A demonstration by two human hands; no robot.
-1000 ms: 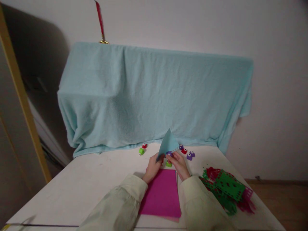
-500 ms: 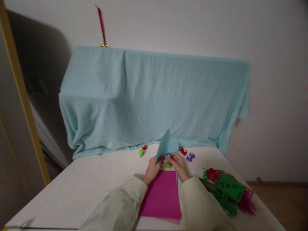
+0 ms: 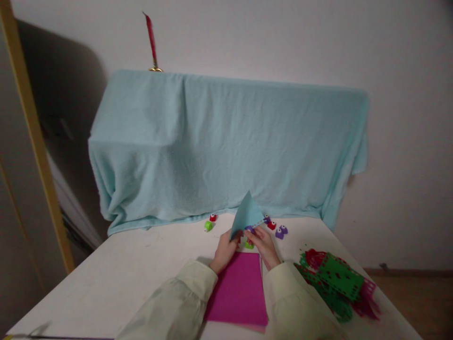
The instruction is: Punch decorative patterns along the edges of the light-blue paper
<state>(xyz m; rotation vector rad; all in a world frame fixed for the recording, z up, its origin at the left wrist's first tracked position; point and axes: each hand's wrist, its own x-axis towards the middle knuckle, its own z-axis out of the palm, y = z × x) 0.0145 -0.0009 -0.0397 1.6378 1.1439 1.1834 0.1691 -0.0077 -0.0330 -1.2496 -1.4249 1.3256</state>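
A light blue sheet of paper (image 3: 246, 213) stands tilted up between my hands, with a row of small holes along its right edge. My left hand (image 3: 225, 248) is closed on the sheet's lower left side. My right hand (image 3: 264, 244) grips a small purple craft punch (image 3: 249, 229) at the punched edge; fingers partly cover it. Just below the paper, a green punch (image 3: 249, 245) shows between my hands. Under my wrists lies a stack of paper with a magenta sheet (image 3: 238, 290) on top.
Left of the paper stand a red punch (image 3: 213, 217) and a green one. To the right are a red punch (image 3: 272, 225) and several purple ones. Punched green paper (image 3: 339, 276) lies over red and magenta pieces at the table's right. A blue towel (image 3: 226, 141) hangs behind.
The view has shifted very slightly. Both hands keep their hold on the paper and the purple punch, with hardly any visible movement.
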